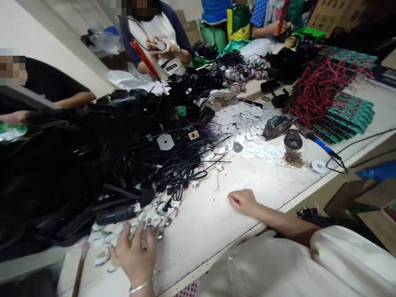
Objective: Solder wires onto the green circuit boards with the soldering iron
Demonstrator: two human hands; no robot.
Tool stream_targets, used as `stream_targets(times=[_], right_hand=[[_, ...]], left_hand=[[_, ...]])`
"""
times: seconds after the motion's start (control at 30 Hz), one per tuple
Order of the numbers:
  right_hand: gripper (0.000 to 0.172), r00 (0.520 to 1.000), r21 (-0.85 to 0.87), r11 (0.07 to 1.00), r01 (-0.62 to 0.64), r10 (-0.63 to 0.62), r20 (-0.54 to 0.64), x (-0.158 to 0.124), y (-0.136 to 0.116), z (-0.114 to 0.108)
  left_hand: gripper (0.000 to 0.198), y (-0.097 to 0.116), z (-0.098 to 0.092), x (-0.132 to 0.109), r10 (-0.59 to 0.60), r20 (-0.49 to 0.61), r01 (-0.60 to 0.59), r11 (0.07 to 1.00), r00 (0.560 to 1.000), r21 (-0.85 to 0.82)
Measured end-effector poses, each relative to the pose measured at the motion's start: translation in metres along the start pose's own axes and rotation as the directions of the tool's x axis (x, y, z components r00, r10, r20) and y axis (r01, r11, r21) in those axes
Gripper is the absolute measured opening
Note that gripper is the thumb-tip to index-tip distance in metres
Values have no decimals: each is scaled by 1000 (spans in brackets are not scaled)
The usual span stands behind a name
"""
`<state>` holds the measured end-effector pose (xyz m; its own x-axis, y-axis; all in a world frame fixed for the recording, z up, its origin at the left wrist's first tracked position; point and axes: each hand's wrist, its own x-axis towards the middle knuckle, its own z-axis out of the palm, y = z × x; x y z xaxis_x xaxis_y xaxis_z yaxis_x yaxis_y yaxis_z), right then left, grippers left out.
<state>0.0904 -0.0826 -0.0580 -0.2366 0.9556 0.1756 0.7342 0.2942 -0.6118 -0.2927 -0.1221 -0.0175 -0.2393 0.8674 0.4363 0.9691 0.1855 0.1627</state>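
My left hand [135, 252] reaches over a scatter of small white round pieces [153, 216] at the table's near left. Its fingers are spread and bent slightly, with the fingertips at the pieces; nothing shows gripped in them. A dark cylindrical part [116, 215] lies just beyond those fingers. On the bare white tabletop [198, 231], my right hand [243, 202] rests with its fingers curled closed, and no object sticks out of it. Coiled black cables [182, 171] with plugs lie between the two hands, farther back.
Black parts [62, 165] heap up on the left. Pale metal discs [244, 119] cover the middle. Beyond my right hand are a blue-handled soldering iron [323, 144], a solder spool [319, 166] and green circuit boards [352, 113] with red wires. Co-workers [154, 37] are across the table.
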Motion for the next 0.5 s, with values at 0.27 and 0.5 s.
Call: stream_targets(times=[0.27,0.5], right_hand=[[20,994,41,997,-69,65,85,8,-1,-4],[16,989,191,977,-93,69,128,3,8,-34]], left_hand=[[45,101,19,-58,251,183,-237,967,951,-96],[60,88,43,-55,156,380,-159,987,912,-23]])
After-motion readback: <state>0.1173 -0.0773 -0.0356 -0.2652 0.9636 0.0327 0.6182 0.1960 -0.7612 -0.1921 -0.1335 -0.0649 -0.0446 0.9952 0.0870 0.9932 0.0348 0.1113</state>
